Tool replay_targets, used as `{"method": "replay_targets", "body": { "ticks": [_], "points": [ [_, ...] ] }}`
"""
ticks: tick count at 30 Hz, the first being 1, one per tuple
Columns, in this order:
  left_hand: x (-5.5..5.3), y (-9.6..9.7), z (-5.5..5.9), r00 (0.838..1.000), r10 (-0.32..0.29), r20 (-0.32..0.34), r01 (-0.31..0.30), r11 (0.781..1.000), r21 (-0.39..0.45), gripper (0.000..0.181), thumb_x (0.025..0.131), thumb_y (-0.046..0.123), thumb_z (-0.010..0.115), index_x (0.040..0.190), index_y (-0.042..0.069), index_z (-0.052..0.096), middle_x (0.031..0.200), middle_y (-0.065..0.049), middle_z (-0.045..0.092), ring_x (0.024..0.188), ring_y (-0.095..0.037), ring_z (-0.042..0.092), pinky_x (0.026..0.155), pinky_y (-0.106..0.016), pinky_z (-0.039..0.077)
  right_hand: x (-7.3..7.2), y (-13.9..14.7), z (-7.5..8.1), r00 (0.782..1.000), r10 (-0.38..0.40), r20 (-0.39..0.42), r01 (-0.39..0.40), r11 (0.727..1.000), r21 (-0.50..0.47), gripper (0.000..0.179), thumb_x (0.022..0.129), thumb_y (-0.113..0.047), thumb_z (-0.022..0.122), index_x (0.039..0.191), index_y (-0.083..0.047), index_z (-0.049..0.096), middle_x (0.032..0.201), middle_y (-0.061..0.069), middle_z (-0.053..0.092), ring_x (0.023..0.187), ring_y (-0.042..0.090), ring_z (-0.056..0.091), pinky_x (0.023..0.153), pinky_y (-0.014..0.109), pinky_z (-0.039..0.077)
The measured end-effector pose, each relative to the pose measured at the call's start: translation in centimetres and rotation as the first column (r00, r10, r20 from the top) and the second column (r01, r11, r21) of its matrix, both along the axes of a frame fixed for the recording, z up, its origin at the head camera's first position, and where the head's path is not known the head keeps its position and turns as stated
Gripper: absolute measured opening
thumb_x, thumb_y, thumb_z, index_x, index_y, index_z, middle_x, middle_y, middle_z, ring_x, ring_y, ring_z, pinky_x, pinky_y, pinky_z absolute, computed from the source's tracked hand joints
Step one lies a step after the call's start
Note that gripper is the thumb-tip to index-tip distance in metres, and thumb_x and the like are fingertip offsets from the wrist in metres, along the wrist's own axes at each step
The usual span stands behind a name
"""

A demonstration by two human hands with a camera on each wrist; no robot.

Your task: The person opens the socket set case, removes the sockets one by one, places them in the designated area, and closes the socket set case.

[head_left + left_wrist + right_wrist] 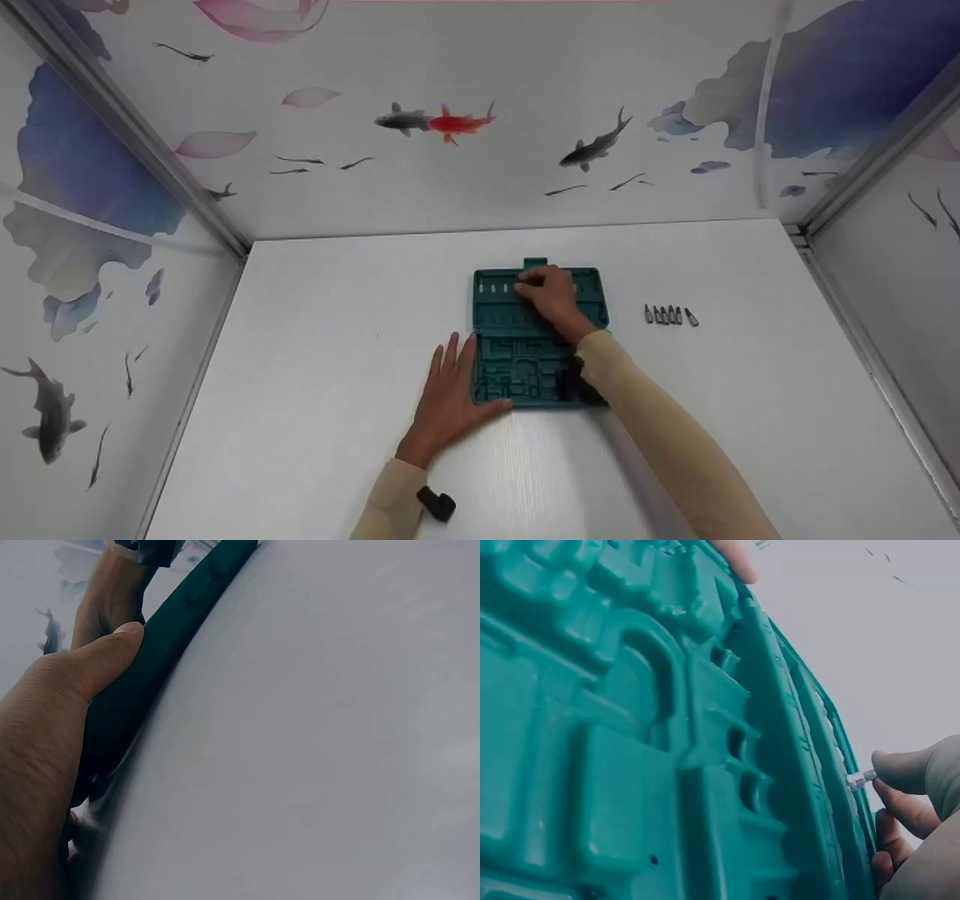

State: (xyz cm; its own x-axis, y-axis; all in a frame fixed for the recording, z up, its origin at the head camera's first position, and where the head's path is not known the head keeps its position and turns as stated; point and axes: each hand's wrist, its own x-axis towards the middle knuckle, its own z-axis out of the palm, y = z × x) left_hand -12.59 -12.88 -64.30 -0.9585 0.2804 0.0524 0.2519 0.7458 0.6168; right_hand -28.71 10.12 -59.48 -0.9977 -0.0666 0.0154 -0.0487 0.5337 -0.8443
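The right hand point(553, 296) pinches 1 silver bit point(861, 780) at the green case point(517, 369); the left hand point(448, 401) (grip wide) touches its edge. 6 more bits point(664, 316) lie on the bench point(352, 322).

Lies open on the desk point(337, 322) as a green moulded-plastic case point(525, 371), both halves spread one beyond the other, with a latch tab point(535, 263) at the far edge, variously shaped recesses across the near half, and small pale pieces point(493, 288) lined up in the left part of the far half. Pinched between the fingers point(907, 808) of the right hand point(551, 296), at that far half: a tiny silvery metal piece point(861, 779), thicker at the end away from the fingers, slightly tilted, too small to tell whether seated in a slot.
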Motion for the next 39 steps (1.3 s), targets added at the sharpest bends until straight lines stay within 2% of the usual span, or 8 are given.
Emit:
{"method": "replay_targets", "body": {
  "ticks": [5,8,15,20,22,24,29,39],
  "points": [
    [0.0,0.0,-0.1,1.0,-0.002,0.012,0.003,1.0,-0.013,0.128,0.089,0.089,0.064,0.179,0.015,0.012,0.185,-0.011,0.01,0.172,-0.025,0.001,0.137,-0.051,0.002,0.4,-0.6,-0.3,0.996,-0.021,-0.092,0.025,0.999,0.041,0.02,0.102,-0.01,0.079,0.118,0.001,0.082,0.122,0.021,0.078,0.125,0.042,0.065,0.123,0.068,0.031],
    [-0.2,0.0,-0.2,1.0,-0.007,0.011,0.007,1.0,-0.02,0.128,0.089,0.089,0.063,0.179,0.014,0.011,0.185,-0.01,0.009,0.172,-0.024,0.0,0.137,-0.049,0.0,0.5,-0.9,-0.3,0.993,-0.038,-0.116,0.044,0.998,0.048,0.018,0.102,-0.009,0.08,0.116,0.001,0.083,0.119,0.021,0.078,0.122,0.042,0.065,0.121,0.069,0.032],
    [0.0,-0.1,0.0,1.0,-0.013,-0.004,0.013,1.0,-0.014,0.127,0.09,0.088,0.064,0.179,0.013,0.012,0.185,-0.013,0.011,0.172,-0.027,0.003,0.137,-0.052,0.003,0.3,-1.2,-0.4,0.993,-0.084,-0.084,0.087,0.996,0.037,0.017,0.102,-0.011,0.08,0.114,0.0,0.084,0.118,0.019,0.079,0.123,0.04,0.063,0.124,0.069,0.027],
    [-0.1,-0.1,-0.1,1.0,-0.01,-0.005,0.01,1.0,-0.013,0.127,0.089,0.088,0.064,0.179,0.014,0.012,0.185,-0.013,0.011,0.172,-0.029,0.004,0.137,-0.054,0.005,0.4,-1.3,-0.7,0.99,-0.106,-0.095,0.107,0.994,0.002,0.016,0.102,-0.013,0.081,0.113,-0.002,0.084,0.116,0.017,0.08,0.121,0.037,0.064,0.124,0.066,0.027],
    [-0.1,-0.1,-0.1,1.0,-0.009,-0.007,0.009,1.0,-0.012,0.127,0.09,0.088,0.064,0.179,0.013,0.013,0.185,-0.014,0.011,0.172,-0.029,0.004,0.137,-0.055,0.005,0.4,-1.2,-0.8,0.99,-0.106,-0.094,0.105,0.994,-0.02,0.017,0.103,-0.014,0.08,0.114,-0.002,0.083,0.116,0.016,0.079,0.12,0.036,0.065,0.123,0.063,0.028],
    [-0.1,-0.1,-0.2,1.0,-0.006,-0.001,0.006,1.0,-0.014,0.127,0.089,0.088,0.064,0.179,0.014,0.012,0.185,-0.013,0.01,0.172,-0.028,0.003,0.137,-0.054,0.004,0.4,-1.0,-0.9,0.991,-0.107,-0.085,0.101,0.992,-0.07,0.017,0.103,-0.013,0.079,0.115,-0.001,0.082,0.117,0.017,0.078,0.118,0.034,0.067,0.12,0.059,0.037],
    [-0.2,0.1,-0.3,1.0,-0.007,-0.005,0.007,1.0,-0.009,0.127,0.089,0.088,0.064,0.179,0.014,0.013,0.185,-0.013,0.01,0.172,-0.028,0.003,0.137,-0.053,0.005,0.3,0.7,0.0,0.991,-0.115,-0.068,0.1,0.975,-0.197,0.019,0.104,-0.011,0.078,0.118,0.001,0.078,0.12,0.017,0.075,0.112,0.031,0.069,0.101,0.048,0.056],
    [0.1,0.0,0.0,1.0,0.012,0.007,-0.012,1.0,0.017,0.126,0.089,0.088,0.066,0.179,0.016,0.015,0.185,-0.014,0.011,0.171,-0.034,0.005,0.136,-0.057,0.007,1.8,7.7,2.0,0.983,-0.123,-0.134,0.096,0.976,-0.194,0.019,0.105,-0.013,0.077,0.119,0.0,0.078,0.121,0.017,0.076,0.111,0.027,0.065,0.094,0.037,0.051]
  ]
}}
